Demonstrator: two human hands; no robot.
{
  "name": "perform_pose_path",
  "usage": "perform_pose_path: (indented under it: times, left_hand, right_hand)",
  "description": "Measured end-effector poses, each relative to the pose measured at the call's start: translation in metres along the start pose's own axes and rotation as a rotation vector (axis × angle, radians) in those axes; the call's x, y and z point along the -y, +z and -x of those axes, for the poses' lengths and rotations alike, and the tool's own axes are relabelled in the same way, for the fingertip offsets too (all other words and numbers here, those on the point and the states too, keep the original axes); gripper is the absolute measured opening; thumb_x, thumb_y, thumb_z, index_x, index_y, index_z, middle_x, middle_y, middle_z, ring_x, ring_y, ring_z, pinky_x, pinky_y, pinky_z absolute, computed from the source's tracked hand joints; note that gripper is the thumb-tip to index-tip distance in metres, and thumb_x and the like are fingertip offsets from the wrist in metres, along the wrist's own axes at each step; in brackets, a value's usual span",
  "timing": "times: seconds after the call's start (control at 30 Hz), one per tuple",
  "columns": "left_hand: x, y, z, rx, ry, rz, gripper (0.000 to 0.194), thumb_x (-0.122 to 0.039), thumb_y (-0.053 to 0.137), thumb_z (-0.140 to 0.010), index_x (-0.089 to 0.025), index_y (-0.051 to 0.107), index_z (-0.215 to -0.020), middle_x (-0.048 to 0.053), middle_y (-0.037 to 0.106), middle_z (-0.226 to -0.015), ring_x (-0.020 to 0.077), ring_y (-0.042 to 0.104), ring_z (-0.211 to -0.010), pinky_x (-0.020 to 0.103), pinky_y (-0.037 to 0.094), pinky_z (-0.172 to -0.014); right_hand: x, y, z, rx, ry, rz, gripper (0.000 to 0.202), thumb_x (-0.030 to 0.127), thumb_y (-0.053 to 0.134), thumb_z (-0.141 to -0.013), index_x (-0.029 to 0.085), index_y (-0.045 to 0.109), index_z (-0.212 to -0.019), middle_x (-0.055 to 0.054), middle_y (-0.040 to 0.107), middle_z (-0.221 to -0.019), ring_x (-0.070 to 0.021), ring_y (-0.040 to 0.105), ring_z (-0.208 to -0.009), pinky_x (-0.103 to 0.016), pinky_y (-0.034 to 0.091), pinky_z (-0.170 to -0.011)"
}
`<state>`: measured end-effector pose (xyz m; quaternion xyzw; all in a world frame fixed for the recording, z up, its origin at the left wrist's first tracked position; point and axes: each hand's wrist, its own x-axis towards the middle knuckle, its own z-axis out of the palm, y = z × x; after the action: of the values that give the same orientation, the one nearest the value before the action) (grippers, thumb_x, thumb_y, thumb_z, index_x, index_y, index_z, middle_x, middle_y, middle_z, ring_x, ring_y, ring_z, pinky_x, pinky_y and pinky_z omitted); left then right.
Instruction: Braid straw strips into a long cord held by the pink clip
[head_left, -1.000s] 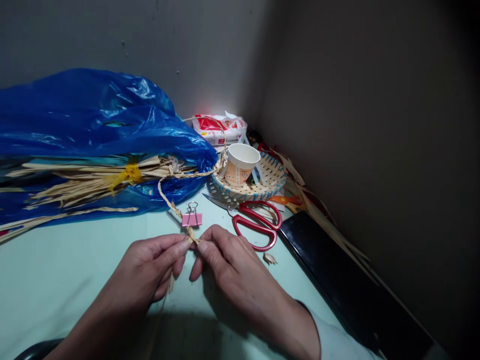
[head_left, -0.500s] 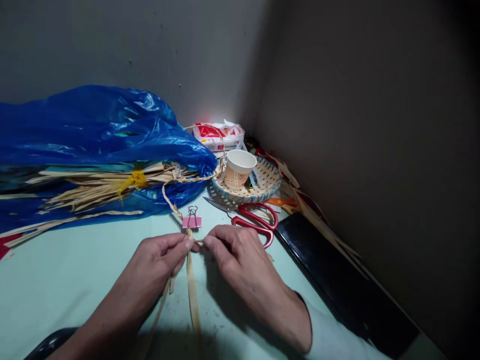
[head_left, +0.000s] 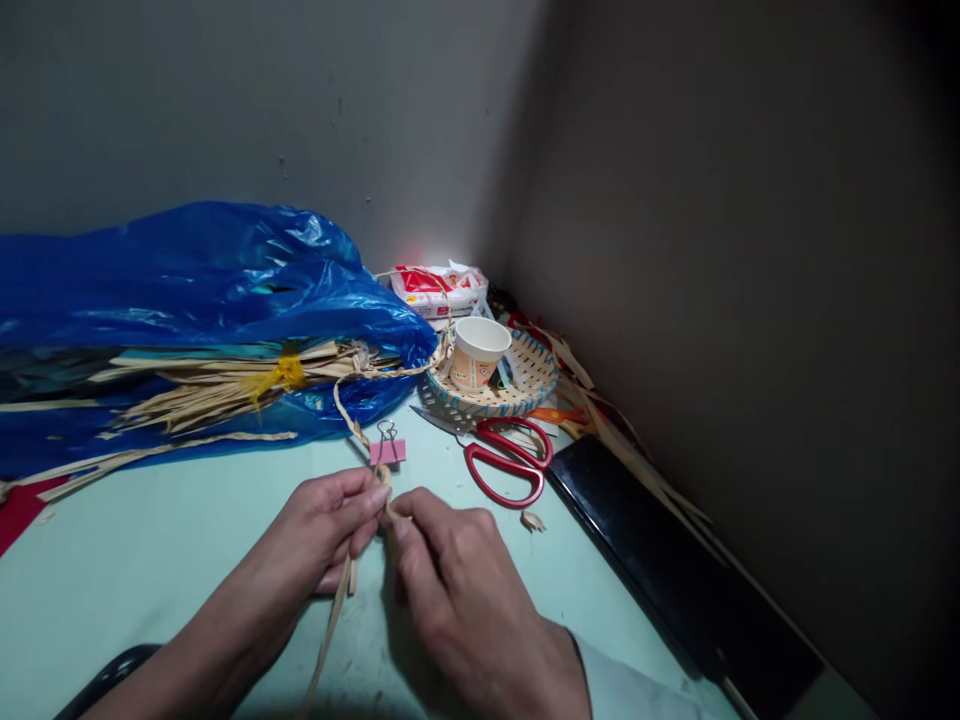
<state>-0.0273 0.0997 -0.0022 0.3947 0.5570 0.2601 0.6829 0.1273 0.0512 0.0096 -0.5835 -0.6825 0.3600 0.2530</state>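
A pink binder clip [head_left: 388, 451] grips a pale straw braid [head_left: 351, 415] near the middle of the table. Just below the clip, my left hand [head_left: 330, 525] pinches the braid between thumb and fingers. Close on its right, my right hand [head_left: 457, 580] is closed, with a straw strand [head_left: 391, 508] between thumb and index finger. Loose strand ends [head_left: 334, 620] hang down beneath my left hand toward the near edge. The lower part of the strand in my right hand is hidden by the fingers.
Red-handled scissors [head_left: 510, 470] lie right of the clip. Behind them a paper cup [head_left: 480, 352] stands in a woven basket [head_left: 536, 385]. A blue plastic bag [head_left: 187, 270] with a straw bundle [head_left: 225, 385] lies left. A black flat object [head_left: 675, 570] lies right, a tissue pack [head_left: 439, 290] behind.
My right hand has moved down and left, closer to my left hand. The long strand that hung between my hands no longer shows there. The view has shifted slightly, and the scissors' handles show fully.
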Motion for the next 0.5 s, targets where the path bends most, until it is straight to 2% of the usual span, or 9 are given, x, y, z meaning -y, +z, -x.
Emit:
perform_pose_path:
  times: [0.1,0.17,0.23,0.33,0.43,0.5]
  left_hand:
    - [-0.006,0.0,0.003,0.053,-0.001,0.081,0.04,-0.049,0.079,-0.072,-0.018,0.053,-0.068,-0.012,0.041,-0.048,0.0013,0.014,-0.041,0.013,0.008,-0.038]
    - [-0.009,0.0,0.005,0.079,0.008,0.115,0.04,-0.047,0.08,-0.071,-0.017,0.054,-0.066,-0.012,0.041,-0.049,0.001,0.014,-0.042,0.013,0.008,-0.038]
    - [-0.01,0.001,0.006,0.091,0.0,0.111,0.035,-0.041,0.082,-0.07,-0.016,0.058,-0.067,-0.011,0.041,-0.05,0.0011,0.017,-0.042,0.013,0.009,-0.039]
    - [-0.008,-0.001,0.006,0.132,-0.001,0.087,0.027,-0.032,0.082,-0.069,-0.015,0.062,-0.073,-0.011,0.041,-0.051,0.0013,0.015,-0.043,0.015,0.009,-0.04]
    - [-0.005,-0.003,0.004,0.17,0.027,0.081,0.027,-0.033,0.08,-0.07,-0.016,0.059,-0.073,-0.011,0.041,-0.054,0.0024,0.012,-0.046,0.016,0.008,-0.04]
    - [-0.004,-0.004,0.002,0.177,0.046,0.077,0.028,-0.037,0.078,-0.072,-0.016,0.059,-0.075,-0.01,0.04,-0.056,0.0034,0.012,-0.048,0.016,0.008,-0.04]
  right_hand:
    - [0.003,0.006,0.004,0.087,-0.084,0.219,0.022,0.018,0.043,-0.092,0.018,0.06,-0.107,-0.008,0.069,-0.082,-0.024,0.061,-0.073,-0.033,0.035,-0.062]
    - [0.004,0.009,0.006,0.16,-0.156,0.39,0.03,0.012,0.047,-0.086,0.014,0.06,-0.113,-0.01,0.069,-0.086,-0.0259,0.061,-0.072,-0.035,0.033,-0.06]
    - [0.003,0.008,0.005,0.179,-0.268,0.498,0.031,0.01,0.05,-0.083,0.012,0.061,-0.112,-0.011,0.069,-0.088,-0.0257,0.061,-0.07,-0.037,0.031,-0.059]
    - [0.0,0.0,-0.001,0.017,-0.329,0.485,0.019,0.023,0.048,-0.093,0.017,0.066,-0.094,-0.008,0.067,-0.086,-0.0245,0.059,-0.077,-0.037,0.034,-0.064]
    - [-0.002,-0.011,-0.01,-0.218,-0.21,0.43,0.026,0.033,0.047,-0.097,0.018,0.066,-0.088,-0.008,0.064,-0.089,-0.024,0.058,-0.085,-0.036,0.038,-0.073]
    - [-0.002,-0.015,-0.015,-0.269,-0.153,0.389,0.022,0.032,0.051,-0.096,0.016,0.066,-0.093,-0.009,0.063,-0.095,-0.0243,0.057,-0.09,-0.036,0.039,-0.078]
